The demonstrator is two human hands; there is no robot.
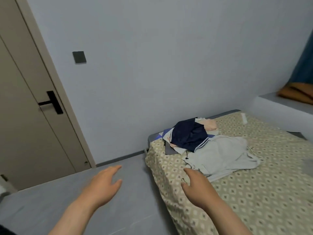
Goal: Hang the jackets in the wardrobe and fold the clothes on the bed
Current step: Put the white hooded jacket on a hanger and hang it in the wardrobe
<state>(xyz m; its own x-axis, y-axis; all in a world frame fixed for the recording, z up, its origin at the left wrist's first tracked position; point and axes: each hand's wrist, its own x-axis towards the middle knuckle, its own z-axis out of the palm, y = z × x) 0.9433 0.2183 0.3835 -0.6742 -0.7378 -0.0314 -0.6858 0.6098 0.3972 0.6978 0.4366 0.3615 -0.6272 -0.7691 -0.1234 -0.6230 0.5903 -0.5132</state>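
1. Both hands are empty. The left hand (103,185) is held out with its fingers straight and loosely together, gripping nothing, above the grey floor (67,206) beside the bed.
2. The right hand (198,189) is also relaxed and empty, with its fingers spread. It hangs over the bed's long edge on the floor side. Whether it touches the sheet cannot be told.
3. The bed (254,204) has a beige sheet with a diamond pattern.
4. A pale grey garment (221,155) lies crumpled just beyond the right hand's fingertips, spread from near that edge toward the middle of the bed.
5. A navy garment (189,134) with white stripes lies on top of the heap at the bed corner nearest the door, partly over the grey one.
6. A pale pink garment (210,124) lies behind the navy one, toward the wall-side edge.
7. A beige door (25,124) with a black handle (50,102) stands shut on the left, and a dark switch plate (79,57) is on the wall.
8. At the far right, an orange cloth (296,93) lies on a grey ledge (277,103) under a blue curtain (303,61).
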